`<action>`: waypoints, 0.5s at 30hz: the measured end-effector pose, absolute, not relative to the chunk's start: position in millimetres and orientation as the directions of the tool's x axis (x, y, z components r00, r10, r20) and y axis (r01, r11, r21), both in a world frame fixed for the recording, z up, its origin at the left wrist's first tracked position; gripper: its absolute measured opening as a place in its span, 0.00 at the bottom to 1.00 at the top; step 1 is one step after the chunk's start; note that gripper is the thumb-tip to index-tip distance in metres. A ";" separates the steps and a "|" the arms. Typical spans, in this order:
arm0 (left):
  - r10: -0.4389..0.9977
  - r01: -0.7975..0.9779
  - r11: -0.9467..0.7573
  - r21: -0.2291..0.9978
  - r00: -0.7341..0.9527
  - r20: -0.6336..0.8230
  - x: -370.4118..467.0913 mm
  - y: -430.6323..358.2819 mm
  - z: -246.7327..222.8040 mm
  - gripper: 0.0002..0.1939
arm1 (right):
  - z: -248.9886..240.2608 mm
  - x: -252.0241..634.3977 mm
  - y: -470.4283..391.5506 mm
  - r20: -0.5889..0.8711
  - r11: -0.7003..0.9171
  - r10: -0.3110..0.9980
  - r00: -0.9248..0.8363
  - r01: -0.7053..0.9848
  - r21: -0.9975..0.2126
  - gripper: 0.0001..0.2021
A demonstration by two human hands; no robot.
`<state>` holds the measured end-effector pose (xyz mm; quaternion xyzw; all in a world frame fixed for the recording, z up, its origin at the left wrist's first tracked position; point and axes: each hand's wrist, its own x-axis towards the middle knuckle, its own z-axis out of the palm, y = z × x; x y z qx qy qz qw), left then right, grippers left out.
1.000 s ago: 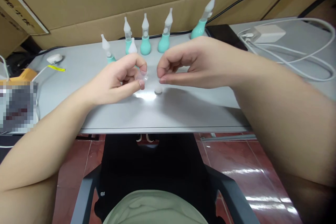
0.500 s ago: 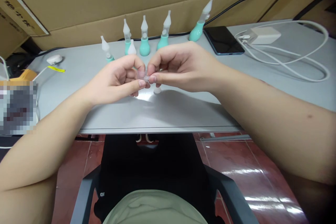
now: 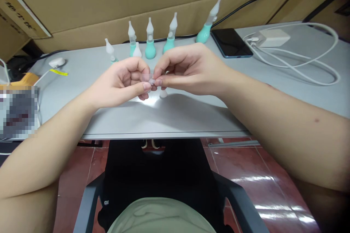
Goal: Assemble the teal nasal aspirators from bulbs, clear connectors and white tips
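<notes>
My left hand (image 3: 123, 82) is closed around a clear plastic tube piece (image 3: 146, 77), held just above the table between thumb and fingers. My right hand (image 3: 191, 69) pinches the right side of the same piece with thumb and forefinger. Whether a separate small part sits in that pinch I cannot make out. Under the right fingertips a small white cone-shaped tip (image 3: 163, 94) rests on the table, partly hidden. Behind the hands stand several nasal aspirators, such as one with a teal bulb (image 3: 150, 49) and white nozzle. A white nozzle (image 3: 137, 50) shows behind my left hand.
A leaning aspirator (image 3: 203, 33) stands by a black phone (image 3: 232, 43) at the back right. Further right are a white charger (image 3: 274, 38) and its looped cable. A white round device (image 3: 57, 62) lies at the left. Cardboard (image 3: 95, 3) walls the grey table's back.
Both hands stay together at nearly the same spot, with slight finger movement on the clear piece. The whole view has shifted a little.
</notes>
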<state>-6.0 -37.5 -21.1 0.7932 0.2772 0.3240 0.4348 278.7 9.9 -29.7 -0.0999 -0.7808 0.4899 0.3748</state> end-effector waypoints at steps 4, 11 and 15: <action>0.744 0.183 -0.448 0.875 0.620 0.251 -6.5 -36.2 -22.3 0.28 | -29.7 279.4 9.8 0.506 0.523 0.520 -0.688 -0.212 -0.826 0.10; 0.717 0.147 -0.452 0.880 0.646 0.261 -6.6 -35.3 -22.2 0.24 | -30.2 277.8 8.0 0.482 0.486 0.536 -0.693 -0.214 -0.848 0.12; 0.712 0.146 -0.452 0.880 0.653 0.257 -6.2 -35.5 -21.5 0.23 | -30.7 278.0 7.6 0.461 0.468 0.529 -0.713 -0.208 -0.859 0.15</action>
